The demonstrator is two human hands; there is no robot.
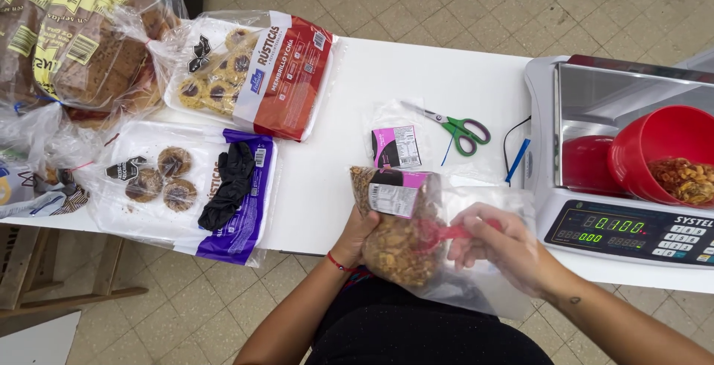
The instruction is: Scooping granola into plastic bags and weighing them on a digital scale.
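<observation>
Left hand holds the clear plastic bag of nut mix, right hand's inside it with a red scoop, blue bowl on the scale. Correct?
Not quite. Head view: the round plastic bowl on the grey digital scale is red, not blue. Left hand, clear plastic bag of nut mix, right hand and red scoop stand.

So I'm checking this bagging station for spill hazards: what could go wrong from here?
The clear bag of mix is held off the table edge, over the lap, by the left hand, so anything dropped would likely land on the floor. The right hand works a red scoop inside the bag and could snag the thin plastic. The red bowl looks tilted on the scale and might tip.
</observation>
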